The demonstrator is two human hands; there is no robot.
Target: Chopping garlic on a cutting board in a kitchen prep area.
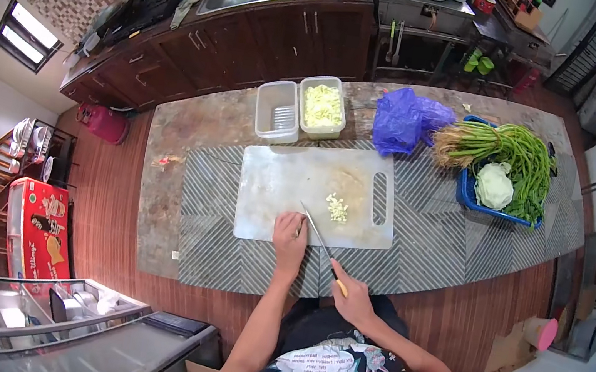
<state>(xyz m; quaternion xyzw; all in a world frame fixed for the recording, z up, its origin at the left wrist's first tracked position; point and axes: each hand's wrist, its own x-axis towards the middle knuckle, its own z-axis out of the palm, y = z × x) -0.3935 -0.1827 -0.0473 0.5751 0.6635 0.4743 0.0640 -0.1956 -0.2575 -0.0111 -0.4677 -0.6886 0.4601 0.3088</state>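
Observation:
My right hand (354,300) grips a kitchen knife (318,232) by its yellow-and-black handle. The blade points up and to the left, its tip over the white plastic cutting board (281,183). Just left of the blade, the fingers of my left hand (289,240) rest curled on the board's near edge. Whatever may be under those fingertips is too small and covered to make out. A little heap of finely chopped pale pieces (337,208), perhaps garlic, lies on the board to the right of the knife tip.
Behind the board stand a plastic tub (278,113) with nothing visible inside and another tub (322,109) of chopped pale-green vegetable. Rightward are a purple plastic bag (399,121) and a blue basket (466,196) bearing leafy greens (528,170) and a cabbage (495,185). Grey patterned covering (422,252) lies beneath the board.

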